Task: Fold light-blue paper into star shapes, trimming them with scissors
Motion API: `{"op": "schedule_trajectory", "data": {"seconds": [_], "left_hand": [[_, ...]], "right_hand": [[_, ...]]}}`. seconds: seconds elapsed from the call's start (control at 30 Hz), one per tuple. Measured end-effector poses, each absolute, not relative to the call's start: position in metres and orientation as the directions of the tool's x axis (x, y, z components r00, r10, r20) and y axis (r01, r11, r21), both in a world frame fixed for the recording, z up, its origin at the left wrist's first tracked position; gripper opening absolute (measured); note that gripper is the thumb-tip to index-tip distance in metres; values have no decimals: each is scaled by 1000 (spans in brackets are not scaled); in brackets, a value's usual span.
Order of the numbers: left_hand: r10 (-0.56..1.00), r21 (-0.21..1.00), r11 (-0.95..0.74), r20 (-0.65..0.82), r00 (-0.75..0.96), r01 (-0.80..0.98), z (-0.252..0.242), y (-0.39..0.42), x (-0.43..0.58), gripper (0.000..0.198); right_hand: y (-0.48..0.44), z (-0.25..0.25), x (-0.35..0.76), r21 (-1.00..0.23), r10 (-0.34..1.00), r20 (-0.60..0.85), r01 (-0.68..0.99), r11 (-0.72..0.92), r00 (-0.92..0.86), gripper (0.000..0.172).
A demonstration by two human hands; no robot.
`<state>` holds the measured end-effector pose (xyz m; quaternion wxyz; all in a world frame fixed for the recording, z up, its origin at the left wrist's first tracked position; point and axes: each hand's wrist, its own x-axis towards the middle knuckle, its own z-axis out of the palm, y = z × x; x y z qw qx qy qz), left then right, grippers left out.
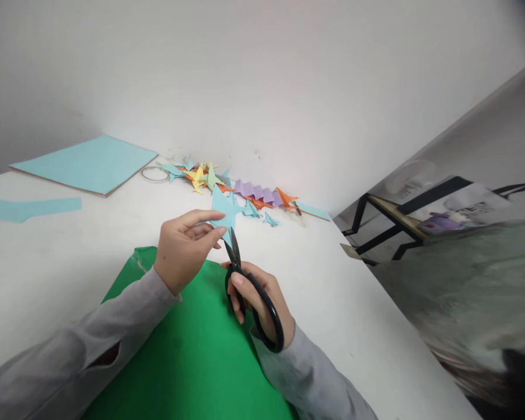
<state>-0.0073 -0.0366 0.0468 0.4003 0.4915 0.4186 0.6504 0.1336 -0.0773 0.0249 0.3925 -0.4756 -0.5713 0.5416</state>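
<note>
My left hand (186,248) pinches a light blue piece of paper (224,205) between thumb and fingers, above the table. The paper has an irregular, partly cut outline. In my right hand (262,291) is a pair of scissors (266,312) with black handles, my fingers through the loops. The slightly parted blades point up at the paper's lower edge, close to my left fingertips. Whether they touch the paper I cannot tell. Below both hands lies a green sheet (192,344), reaching toward me.
Along the wall lie folded paper figures (199,175) in several colours and a purple pleated strip (257,191). A stack of blue paper (87,163), a wire ring (154,174) and a blue paper strip (35,209) are at left. A black-framed shelf (394,216) stands beyond the table's right edge.
</note>
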Motion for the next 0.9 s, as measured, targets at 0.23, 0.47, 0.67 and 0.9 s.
{"op": "schedule_trajectory", "data": {"seconds": [0.23,0.47,0.67,0.9], "left_hand": [[939,941,-311,283,-194,-132,47,-36,-8,19],[935,940,-321,295,-194,-115,46,-35,-8,19],[936,943,-316,292,-196,-104,45,-36,-8,19],[941,946,-303,278,-193,-113,45,-36,-8,20]], "right_hand": [[-78,24,133,-996,970,-61,83,-42,-237,42],[-78,24,133,-995,968,-66,88,-46,-242,42],[-78,24,133,-994,969,-77,100,-55,-236,41],[-77,24,133,-993,969,-77,105,-53,-235,39]]}}
